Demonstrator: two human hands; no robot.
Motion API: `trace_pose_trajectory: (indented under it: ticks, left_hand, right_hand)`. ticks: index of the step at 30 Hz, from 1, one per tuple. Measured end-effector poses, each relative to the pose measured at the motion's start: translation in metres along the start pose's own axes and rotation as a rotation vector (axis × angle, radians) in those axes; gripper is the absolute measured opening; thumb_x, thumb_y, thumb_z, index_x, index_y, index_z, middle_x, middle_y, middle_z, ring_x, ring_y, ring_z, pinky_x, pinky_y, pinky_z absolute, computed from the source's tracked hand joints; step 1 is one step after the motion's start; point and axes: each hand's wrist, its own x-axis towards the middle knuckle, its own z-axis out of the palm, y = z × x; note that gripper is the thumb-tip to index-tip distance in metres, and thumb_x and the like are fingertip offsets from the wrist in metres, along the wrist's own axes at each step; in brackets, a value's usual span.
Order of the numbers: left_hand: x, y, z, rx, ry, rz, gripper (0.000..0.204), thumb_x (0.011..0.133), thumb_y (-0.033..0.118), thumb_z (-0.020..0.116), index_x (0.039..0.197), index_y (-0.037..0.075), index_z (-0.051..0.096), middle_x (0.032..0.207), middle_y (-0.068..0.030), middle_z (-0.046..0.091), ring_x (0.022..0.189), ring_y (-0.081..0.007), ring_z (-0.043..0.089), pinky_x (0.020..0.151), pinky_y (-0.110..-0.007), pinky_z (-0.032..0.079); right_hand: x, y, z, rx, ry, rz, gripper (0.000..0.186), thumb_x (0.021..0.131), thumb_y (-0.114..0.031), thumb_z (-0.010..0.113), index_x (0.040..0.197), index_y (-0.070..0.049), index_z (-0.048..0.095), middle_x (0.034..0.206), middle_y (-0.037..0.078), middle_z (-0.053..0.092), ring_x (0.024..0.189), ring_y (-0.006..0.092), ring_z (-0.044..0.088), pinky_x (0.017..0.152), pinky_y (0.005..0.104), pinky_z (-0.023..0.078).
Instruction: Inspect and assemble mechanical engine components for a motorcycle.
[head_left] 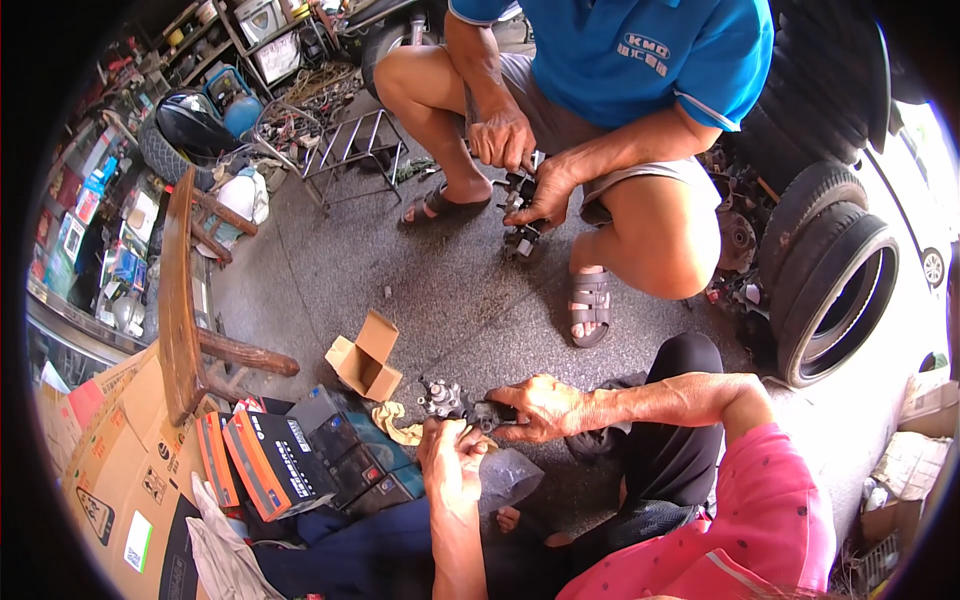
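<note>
Both my hands are on a small silver and black carburetor (442,399), low in front of me. My left hand (452,462) closes on its near side, fingers bent and pinched against it. From the right, my right hand (545,405) grips the dark end. A clear plastic bag (510,476) hangs just below my hands. Beside the carburetor lies a crumpled yellowish cloth or paper (398,424), and beyond it an open small cardboard box (370,356). Across from me, a seated person in a blue shirt holds a similar black and silver part (520,195) in both hands.
Orange and black boxes (275,462) and dark blue boxes (362,452) stand at my left, near a large cardboard sheet (115,475). A wooden stool (180,300) lies tipped beyond them. Stacked tires (838,300) stand at right; a metal rack (350,155) is at the far left.
</note>
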Motion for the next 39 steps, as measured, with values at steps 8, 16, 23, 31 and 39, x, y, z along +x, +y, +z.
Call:
trace_pose_trajectory:
  ticks: [8,16,23,31,39]
  left_hand:
    - [0.002,0.000,-0.003,0.034,-0.008,0.000,0.015,0.078,0.004,0.056,0.089,0.009,0.047,0.081,-0.0094,0.052,0.070,-0.0205,0.052,0.054,-0.028,0.042]
    - [0.001,0.000,-0.001,0.018,0.002,0.003,0.014,0.078,0.002,0.057,0.082,0.010,0.046,0.076,-0.0053,0.051,0.065,-0.0181,0.051,0.051,-0.027,0.041]
    - [-0.001,0.001,0.000,0.019,0.004,0.006,0.014,0.079,0.002,0.057,0.081,0.011,0.046,0.075,-0.0045,0.050,0.065,-0.0174,0.051,0.052,-0.027,0.041]
    - [-0.003,0.002,0.005,0.009,0.010,0.012,0.017,0.078,0.001,0.057,0.078,0.010,0.042,0.073,-0.0038,0.047,0.063,-0.0163,0.050,0.051,-0.027,0.041]
    - [0.005,-0.004,-0.008,0.058,-0.013,0.009,0.023,0.080,0.007,0.056,0.100,0.010,0.047,0.087,-0.0124,0.055,0.074,-0.0224,0.055,0.056,-0.029,0.043]
  right_hand:
    - [0.002,-0.007,-0.008,0.059,-0.099,0.084,0.046,0.078,-0.031,0.067,0.109,0.000,0.053,0.066,0.017,0.061,0.066,0.0357,0.063,0.060,0.0417,0.050]
    - [0.002,-0.008,-0.009,0.035,-0.109,0.100,0.046,0.079,-0.034,0.067,0.106,0.000,0.052,0.072,0.017,0.062,0.071,0.0362,0.063,0.061,0.0422,0.050]
    - [0.001,-0.006,-0.006,0.054,-0.100,0.091,0.045,0.079,-0.034,0.067,0.106,0.000,0.052,0.072,0.018,0.061,0.070,0.0366,0.063,0.061,0.0425,0.049]
    - [0.001,-0.002,-0.005,0.044,-0.043,0.042,0.051,0.077,-0.032,0.069,0.115,-0.001,0.054,0.063,0.013,0.063,0.063,0.0303,0.066,0.058,0.0374,0.052]
    - [-0.001,-0.003,-0.005,0.025,-0.071,0.070,0.053,0.078,-0.033,0.068,0.118,-0.002,0.053,0.064,0.013,0.064,0.064,0.0301,0.066,0.059,0.0379,0.053]
